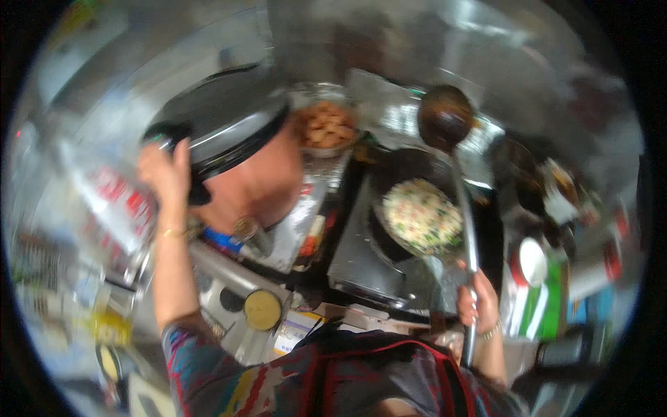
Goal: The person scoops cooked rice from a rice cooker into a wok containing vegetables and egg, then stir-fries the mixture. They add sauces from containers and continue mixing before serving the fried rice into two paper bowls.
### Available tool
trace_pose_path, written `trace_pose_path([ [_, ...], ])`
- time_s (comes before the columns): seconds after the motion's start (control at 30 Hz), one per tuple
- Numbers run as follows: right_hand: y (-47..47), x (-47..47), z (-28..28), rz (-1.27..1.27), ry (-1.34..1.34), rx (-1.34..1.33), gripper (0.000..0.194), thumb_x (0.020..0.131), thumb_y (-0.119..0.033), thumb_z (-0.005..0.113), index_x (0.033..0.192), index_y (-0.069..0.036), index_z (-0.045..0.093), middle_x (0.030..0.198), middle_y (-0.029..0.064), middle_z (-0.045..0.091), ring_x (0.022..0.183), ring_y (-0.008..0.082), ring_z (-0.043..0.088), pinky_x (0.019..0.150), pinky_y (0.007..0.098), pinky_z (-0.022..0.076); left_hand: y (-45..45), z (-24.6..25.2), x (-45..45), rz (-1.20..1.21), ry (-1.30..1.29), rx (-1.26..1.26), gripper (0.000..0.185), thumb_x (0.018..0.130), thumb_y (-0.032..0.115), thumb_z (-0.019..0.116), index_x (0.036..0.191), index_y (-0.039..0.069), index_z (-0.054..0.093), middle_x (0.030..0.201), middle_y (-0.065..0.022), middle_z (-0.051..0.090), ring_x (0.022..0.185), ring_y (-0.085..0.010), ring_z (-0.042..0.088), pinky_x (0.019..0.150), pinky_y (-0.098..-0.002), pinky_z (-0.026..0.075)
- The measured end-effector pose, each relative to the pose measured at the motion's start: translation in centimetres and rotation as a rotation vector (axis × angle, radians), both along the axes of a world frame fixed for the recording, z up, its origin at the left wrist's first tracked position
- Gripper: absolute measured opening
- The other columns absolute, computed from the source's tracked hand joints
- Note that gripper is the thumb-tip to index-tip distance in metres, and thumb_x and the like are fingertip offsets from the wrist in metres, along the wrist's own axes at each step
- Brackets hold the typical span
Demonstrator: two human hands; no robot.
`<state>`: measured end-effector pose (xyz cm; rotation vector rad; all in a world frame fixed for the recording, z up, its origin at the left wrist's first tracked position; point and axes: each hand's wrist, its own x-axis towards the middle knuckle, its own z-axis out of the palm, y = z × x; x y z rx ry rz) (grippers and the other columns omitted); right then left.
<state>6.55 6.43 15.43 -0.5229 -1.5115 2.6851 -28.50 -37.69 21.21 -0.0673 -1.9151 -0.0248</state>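
With my left hand (165, 174) I grip the black edge of a rice cooker's lid (229, 120), which stands tilted above its reddish-brown pot (255, 182); the fingers are partly hidden and blurred. My right hand (477, 302) is closed around the metal handle of a long ladle (445, 117), whose dark bowl is raised beyond the wok. Fried rice with green bits (422, 216) lies in the dark wok (411, 161) on the stove (359, 260), left of the ladle's handle.
A bowl of brown chunks (328, 125) stands behind the pot. Near me at the left is a container with yellow contents (262, 310). A white-topped red container (531, 262) and a green-and-white packet (547, 307) are at the right. A plastic bag (112, 203) lies far left.
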Motion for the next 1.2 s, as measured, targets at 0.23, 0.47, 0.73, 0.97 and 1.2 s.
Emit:
trace_pose_path([
  [0.23,0.8,0.1,0.8,-0.042,0.095,-0.139,0.032,0.093,-0.022,0.041,0.124,-0.014,0.041,0.052,-0.0043,0.030,0.034,0.0048,0.028,0.028,0.0176,0.0239,-0.1,-0.7,-0.5,0.082,-0.116,-0.049,0.037,0.077,0.034,0.065,0.081,-0.003,0.059,0.077,-0.0207,0.059,0.070,-0.0345,0.057,0.061,-0.0411,0.047],
  [0.47,9.6,6.3,2.2,-0.277,0.184,-0.094,0.031,0.091,-0.017,0.044,0.122,-0.013,0.041,0.050,-0.0040,0.031,0.034,0.0043,0.029,0.028,0.0174,0.0224,12.2,-8.3,6.8,-0.481,0.041,0.203,0.047,0.084,0.028,0.057,0.114,-0.007,0.046,0.112,-0.0226,0.051,0.103,-0.0329,0.051,0.087,-0.0385,0.041],
  [0.73,31.0,14.5,4.8,-0.700,0.081,0.175,0.023,0.085,-0.011,0.045,0.108,-0.010,0.045,0.053,-0.0003,0.044,0.032,0.0068,0.039,0.025,0.0187,0.0301,33.8,-20.8,22.7,-0.769,-1.316,0.810,0.051,0.088,0.023,0.050,0.127,-0.004,0.031,0.128,-0.0194,0.034,0.120,-0.0282,0.034,0.098,-0.0354,0.026],
  [0.97,47.5,19.3,3.3,-1.004,-0.126,0.487,0.020,0.086,-0.019,0.048,0.091,-0.001,0.042,0.054,0.0056,0.044,0.033,0.0126,0.042,0.027,0.0268,0.0351,36.7,-20.3,23.2,-0.505,-1.586,0.570,0.056,0.083,0.025,0.058,0.123,-0.005,0.033,0.114,-0.0175,0.046,0.103,-0.0254,0.048,0.083,-0.0357,0.040],
  [1.2,60.3,18.6,-3.3,-0.854,-0.609,1.372,0.034,0.084,-0.028,0.049,0.104,0.001,0.049,0.076,0.0183,0.060,0.064,0.0333,0.058,0.057,0.0398,0.0476,39.2,-23.2,22.7,-0.586,-1.724,0.376,0.055,0.083,0.025,0.058,0.123,-0.003,0.034,0.117,-0.0174,0.043,0.106,-0.0254,0.045,0.086,-0.0355,0.037],
])
